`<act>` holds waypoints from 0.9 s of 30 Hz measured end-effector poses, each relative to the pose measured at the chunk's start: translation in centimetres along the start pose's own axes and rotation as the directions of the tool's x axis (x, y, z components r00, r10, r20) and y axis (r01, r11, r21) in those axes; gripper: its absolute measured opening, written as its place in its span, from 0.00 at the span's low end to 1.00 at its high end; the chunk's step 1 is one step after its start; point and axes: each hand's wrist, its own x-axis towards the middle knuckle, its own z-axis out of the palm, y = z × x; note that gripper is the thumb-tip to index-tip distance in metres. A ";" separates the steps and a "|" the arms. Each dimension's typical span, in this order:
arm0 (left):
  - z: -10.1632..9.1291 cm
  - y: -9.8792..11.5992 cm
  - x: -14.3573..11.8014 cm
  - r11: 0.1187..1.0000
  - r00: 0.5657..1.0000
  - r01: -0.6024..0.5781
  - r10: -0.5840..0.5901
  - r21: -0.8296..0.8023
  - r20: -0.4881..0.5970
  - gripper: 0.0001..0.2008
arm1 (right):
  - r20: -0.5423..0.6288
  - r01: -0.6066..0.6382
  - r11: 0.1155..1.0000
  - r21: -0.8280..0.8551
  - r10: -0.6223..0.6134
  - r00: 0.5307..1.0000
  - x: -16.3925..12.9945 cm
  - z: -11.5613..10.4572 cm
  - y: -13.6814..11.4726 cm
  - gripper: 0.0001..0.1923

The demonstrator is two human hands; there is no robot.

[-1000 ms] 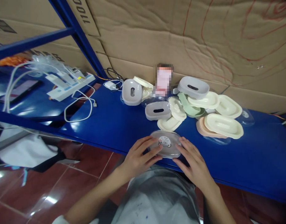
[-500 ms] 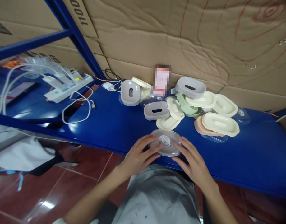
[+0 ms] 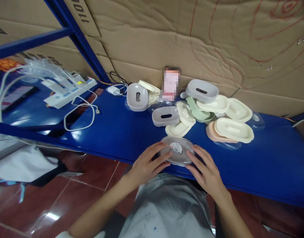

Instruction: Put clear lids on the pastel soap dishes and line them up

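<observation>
Resting at the near edge of the blue tabletop [image 3: 117, 129], the clear lidded box [image 3: 177, 154] looks light, stiff and slippery. Left hand [image 3: 145, 164] and right hand [image 3: 207, 172] press its two ends, fingers spread; grip the rim there.

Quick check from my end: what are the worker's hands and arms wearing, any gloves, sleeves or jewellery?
Both the left hand and the right hand are bare: no gloves, rings or watch visible. The forearms are uncovered, with no sleeves reaching them. A pale grey garment with small dark specks covers the torso below.
</observation>
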 end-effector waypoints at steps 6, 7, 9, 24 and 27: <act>0.0 0.1 0.2 0.997 0.995 0.070 -0.071 0.008 0.071 0.31 | -0.030 -0.008 1.000 0.005 0.008 1.000 0.0 0.0 -0.2 0.37; 0.0 0.1 0.2 0.997 0.993 0.077 -0.077 0.010 0.084 0.32 | -0.039 -0.006 1.000 0.006 0.007 0.999 0.0 -0.1 -0.3 0.37; 0.0 0.1 0.3 0.997 0.991 0.082 -0.083 0.016 0.101 0.32 | -0.053 -0.010 1.000 0.007 0.010 0.999 0.0 -0.1 -0.3 0.37; -0.1 0.1 0.4 0.983 0.977 0.179 -0.173 -0.038 0.125 0.34 | 0.011 0.013 0.998 -0.063 -0.013 1.000 0.4 0.1 -0.4 0.37; -0.1 0.1 0.4 0.984 0.977 0.177 -0.172 -0.031 0.128 0.33 | -0.004 0.007 0.996 -0.086 -0.007 1.000 0.3 0.1 -0.5 0.37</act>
